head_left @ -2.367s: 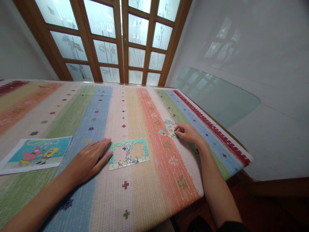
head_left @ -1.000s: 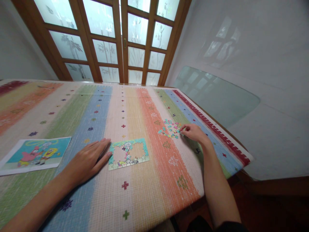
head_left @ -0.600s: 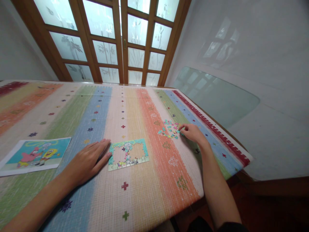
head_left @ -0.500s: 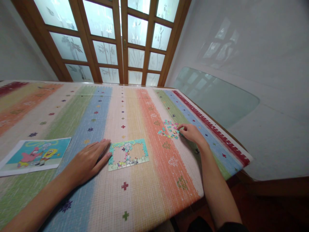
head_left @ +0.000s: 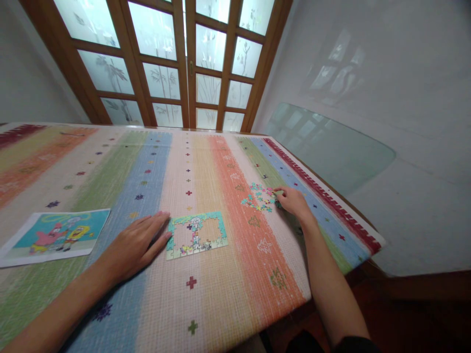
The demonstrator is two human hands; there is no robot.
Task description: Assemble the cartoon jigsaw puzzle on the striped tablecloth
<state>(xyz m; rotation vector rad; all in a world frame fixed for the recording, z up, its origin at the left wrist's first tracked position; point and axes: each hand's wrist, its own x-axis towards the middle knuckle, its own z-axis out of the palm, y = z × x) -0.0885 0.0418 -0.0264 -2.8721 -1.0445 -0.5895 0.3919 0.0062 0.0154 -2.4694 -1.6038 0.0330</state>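
A partly assembled jigsaw puzzle (head_left: 217,242) lies flat on the cloth, its border joined around two gaps, with a cartoon figure up the middle. Flat at its left edge rests my left hand (head_left: 142,240), fingers stretched out and the tips touching or nearly touching the border. Loose jigsaw pieces (head_left: 259,198), mostly turquoise with some pink and yellow, lie scattered to the right of the puzzle. At the right side of these pieces is my right hand (head_left: 292,201), thumb and index finger bent close together. Whatever is between those fingertips is too small to make out.
A printed picture sheet (head_left: 66,233) with cartoon characters lies left of my left forearm. A striped tablecloth (head_left: 154,304) covers the table, whose right edge runs near a wall with a glass panel (head_left: 327,142). Wooden doors (head_left: 187,73) with frosted panes stand behind.
My right thumb and index finger have shifted slightly at the loose pieces. My left hand stays beside the puzzle. The view has moved very slightly.
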